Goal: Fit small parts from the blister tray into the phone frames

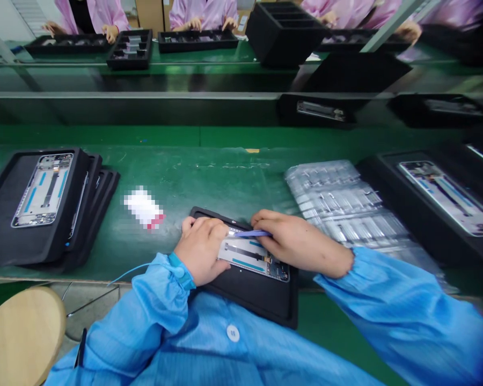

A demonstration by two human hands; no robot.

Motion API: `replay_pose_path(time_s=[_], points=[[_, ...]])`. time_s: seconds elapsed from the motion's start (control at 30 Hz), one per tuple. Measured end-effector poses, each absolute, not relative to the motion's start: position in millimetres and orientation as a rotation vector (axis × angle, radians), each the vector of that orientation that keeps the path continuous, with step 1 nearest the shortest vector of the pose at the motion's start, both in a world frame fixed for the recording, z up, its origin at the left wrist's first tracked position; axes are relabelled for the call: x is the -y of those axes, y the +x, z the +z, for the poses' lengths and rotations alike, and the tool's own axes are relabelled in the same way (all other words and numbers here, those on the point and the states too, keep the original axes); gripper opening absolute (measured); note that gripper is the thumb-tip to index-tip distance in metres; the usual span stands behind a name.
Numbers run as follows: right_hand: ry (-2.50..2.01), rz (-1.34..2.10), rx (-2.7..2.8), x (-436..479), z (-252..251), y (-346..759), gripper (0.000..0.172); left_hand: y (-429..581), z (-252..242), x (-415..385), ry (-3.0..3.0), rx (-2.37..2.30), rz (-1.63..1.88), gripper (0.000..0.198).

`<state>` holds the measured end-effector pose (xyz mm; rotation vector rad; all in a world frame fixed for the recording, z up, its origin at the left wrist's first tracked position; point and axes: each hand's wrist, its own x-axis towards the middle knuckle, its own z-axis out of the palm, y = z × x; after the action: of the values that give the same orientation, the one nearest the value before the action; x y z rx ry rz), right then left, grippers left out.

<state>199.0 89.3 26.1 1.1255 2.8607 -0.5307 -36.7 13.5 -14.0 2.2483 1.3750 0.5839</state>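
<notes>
In front of me a phone frame (241, 255) lies in a black foam tray (261, 296), close to my body at the bench edge. It has a dark flex cable, blue strips and a circuit board at its right end. My left hand (203, 249) is closed over the frame's left end, thumb along its near side, hiding that end. Between the fingers of my right hand (293, 238) is a slim purple tool (253, 234), pointing left across the frame toward my left fingers. Its tip is near those fingers; whether it touches the frame I cannot tell.
Stacked black trays (74, 177) with another phone frame (44, 187) stand left. Clear plastic blister trays (346, 198) lie right, beside more black trays (380, 166). A blurred white item (143, 206) lies on the green bench. People in pink sleeves work opposite. A stool (22, 338) stands lower left.
</notes>
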Motion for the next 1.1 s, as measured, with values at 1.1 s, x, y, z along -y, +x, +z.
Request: replay_pose_path(time_s=[1.1], points=[[1.156, -0.447, -2.763, -88.8, 27.3, 193.6, 0.010, -36.1, -10.4, -14.4, 2.248, -1.395, 0.569, 0.063]])
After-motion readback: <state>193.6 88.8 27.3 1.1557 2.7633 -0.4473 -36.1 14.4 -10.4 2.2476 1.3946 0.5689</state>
